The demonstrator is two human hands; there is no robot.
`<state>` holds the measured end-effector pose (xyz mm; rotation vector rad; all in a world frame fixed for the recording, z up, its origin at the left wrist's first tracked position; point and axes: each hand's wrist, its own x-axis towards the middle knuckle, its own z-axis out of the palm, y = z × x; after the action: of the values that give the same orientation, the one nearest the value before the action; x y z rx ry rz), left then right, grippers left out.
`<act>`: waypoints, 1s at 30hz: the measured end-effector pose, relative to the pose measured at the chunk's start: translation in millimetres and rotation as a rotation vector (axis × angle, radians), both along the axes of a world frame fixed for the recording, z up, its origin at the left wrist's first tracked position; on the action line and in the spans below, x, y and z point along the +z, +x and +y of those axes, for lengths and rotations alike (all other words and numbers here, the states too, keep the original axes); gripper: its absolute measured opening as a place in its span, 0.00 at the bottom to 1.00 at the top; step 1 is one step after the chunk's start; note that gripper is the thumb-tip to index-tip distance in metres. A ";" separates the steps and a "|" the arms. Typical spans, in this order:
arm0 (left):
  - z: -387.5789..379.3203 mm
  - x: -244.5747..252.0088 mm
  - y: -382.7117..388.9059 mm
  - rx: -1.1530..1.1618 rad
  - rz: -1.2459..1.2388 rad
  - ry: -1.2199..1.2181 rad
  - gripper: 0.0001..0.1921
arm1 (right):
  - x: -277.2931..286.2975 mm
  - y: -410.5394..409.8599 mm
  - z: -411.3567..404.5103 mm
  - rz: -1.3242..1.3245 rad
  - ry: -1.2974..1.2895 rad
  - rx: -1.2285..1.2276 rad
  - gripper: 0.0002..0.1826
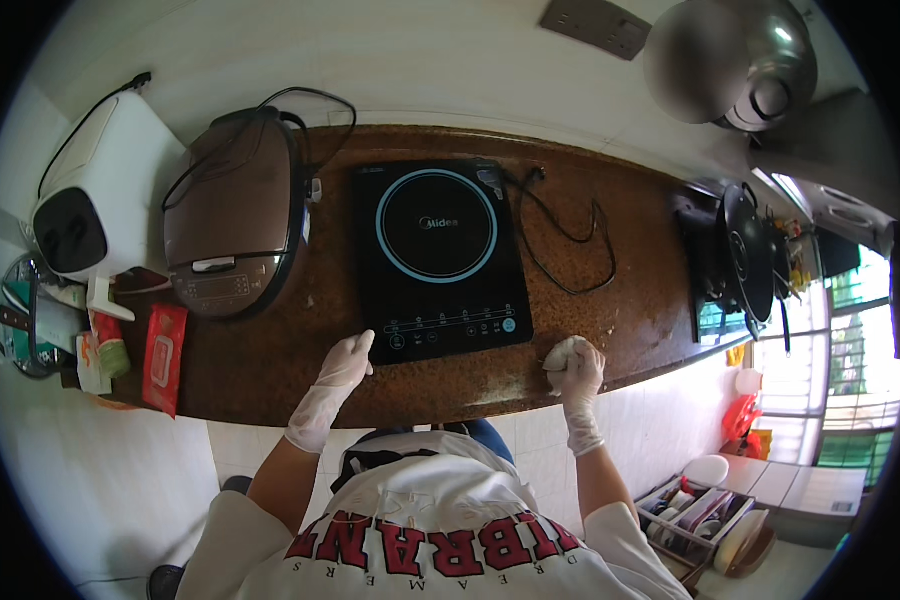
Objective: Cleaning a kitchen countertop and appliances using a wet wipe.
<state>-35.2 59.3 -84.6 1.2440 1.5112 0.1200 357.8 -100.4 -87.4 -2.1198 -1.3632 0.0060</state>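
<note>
A black Midea induction cooktop (435,307) lies on the brown stone countertop (487,390), right in front of me. Its flat top carries a blue ring and touch controls along the near side. My left hand (345,367), in a thin whitish glove, has its fingers at the cooktop's near left corner and seems to hold that edge. Gloved the same way, my right hand (583,371) is closed on a bunched white cloth (562,357). It presses the cloth against the countertop, just right of the cooktop's near right corner.
A black power cord (607,247) loops right of the cooktop. To the left stand a brown rice cooker (232,195), a white appliance (112,180) and a red wipes packet (165,360). A black wok (746,255) is at far right. A metal pot (784,60) is at upper right.
</note>
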 end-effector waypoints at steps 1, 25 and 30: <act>-7.5 -5.6 -4.5 0.021 0.005 -0.001 0.31 | -1.1 -1.8 1.1 0.087 0.046 -0.022 0.12; -26.0 -12.6 -11.8 0.332 -0.159 0.016 0.16 | -4.1 -43.4 203.4 1.061 0.091 0.079 0.08; -7.8 -21.1 -49.9 0.422 -0.107 0.093 0.15 | -10.1 -53.6 163.7 1.135 -0.080 0.077 0.10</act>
<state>-85.1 51.5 -105.7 0.9576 1.6697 0.5311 304.2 63.3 -97.5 -1.6071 -0.7204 1.1176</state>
